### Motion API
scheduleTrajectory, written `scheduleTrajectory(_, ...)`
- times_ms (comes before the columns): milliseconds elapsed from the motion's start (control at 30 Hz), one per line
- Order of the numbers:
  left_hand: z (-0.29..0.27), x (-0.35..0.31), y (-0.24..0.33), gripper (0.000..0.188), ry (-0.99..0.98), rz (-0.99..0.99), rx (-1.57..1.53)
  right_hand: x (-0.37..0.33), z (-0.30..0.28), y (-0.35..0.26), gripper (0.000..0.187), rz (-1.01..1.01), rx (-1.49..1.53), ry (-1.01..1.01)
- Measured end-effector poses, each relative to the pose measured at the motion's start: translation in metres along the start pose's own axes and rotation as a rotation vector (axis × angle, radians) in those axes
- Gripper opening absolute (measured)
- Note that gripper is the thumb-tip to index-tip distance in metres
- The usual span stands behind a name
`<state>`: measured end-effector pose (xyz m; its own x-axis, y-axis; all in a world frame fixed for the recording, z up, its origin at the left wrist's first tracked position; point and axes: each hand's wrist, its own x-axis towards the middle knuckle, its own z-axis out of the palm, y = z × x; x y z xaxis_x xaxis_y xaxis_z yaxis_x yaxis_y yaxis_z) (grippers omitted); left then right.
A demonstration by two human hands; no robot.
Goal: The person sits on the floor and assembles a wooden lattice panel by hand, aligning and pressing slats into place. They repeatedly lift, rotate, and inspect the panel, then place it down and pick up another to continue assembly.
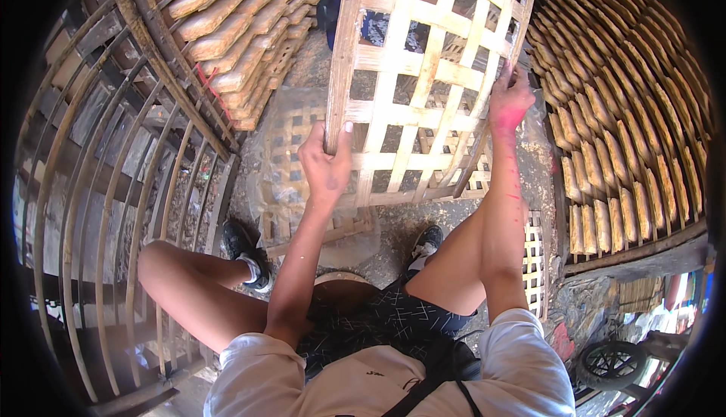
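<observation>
I hold a woven bamboo lattice tray [399, 27] with wooden side bars, raised and tilted in front of me. My left hand [327, 161] is closed around the lower part of its left bar, thumb on the near side. Farther up, my right hand [511, 101] grips the right bar, and the tray hides some of its fingers. Pink-red stains show on the right wrist and forearm. Below the tray, a clear plastic sheet [291, 133] lies over another lattice on the floor.
Slatted bamboo racks [113, 190] stand at the left. Rows of pale, slab-like blocks fill shelves at the upper left [227, 31] and right [605, 167]. Behind the raised tray, a person in dark blue clothing [374, 27] is partly visible. A wheel [611, 364] sits at the lower right.
</observation>
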<state>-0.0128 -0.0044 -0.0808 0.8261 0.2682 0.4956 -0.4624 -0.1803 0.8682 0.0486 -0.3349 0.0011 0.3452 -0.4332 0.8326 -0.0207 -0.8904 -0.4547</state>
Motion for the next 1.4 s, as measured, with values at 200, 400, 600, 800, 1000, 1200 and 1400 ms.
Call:
scheduleTrajectory(200, -0.002, -0.002, -0.003, 0.019, 0.003, 0.019, 0.017, 0.001, 0.004, 0.001, 0.046, 0.122, 0.003, -0.018)
scheduleTrajectory(400, -0.005, -0.004, -0.001, 0.020, 0.029, 0.061, 0.025, 0.008, 0.004, -0.006, 0.054, 0.199, -0.011, -0.079)
scheduleTrajectory(600, -0.015, -0.007, -0.004, 0.023, 0.010, 0.096, 0.094, 0.013, 0.005, -0.018, 0.068, 0.277, -0.044, -0.043)
scheduleTrajectory(800, -0.018, -0.012, -0.010, 0.021, 0.001, 0.181, 0.050, 0.020, 0.010, -0.016, 0.071, 0.339, 0.036, -0.079)
scheduleTrajectory(1000, -0.019, -0.016, -0.013, 0.018, -0.034, 0.215, 0.050, 0.026, 0.025, -0.010, 0.064, 0.412, 0.308, -0.035)
scheduleTrajectory(1200, -0.023, -0.014, -0.017, 0.019, -0.040, 0.192, 0.123, 0.033, 0.021, -0.009, 0.064, 0.329, 0.028, -0.035)
scheduleTrajectory(1400, -0.019, -0.019, -0.017, 0.021, -0.087, 0.248, 0.153, 0.032, 0.027, 0.008, 0.061, 0.430, 0.277, 0.027)
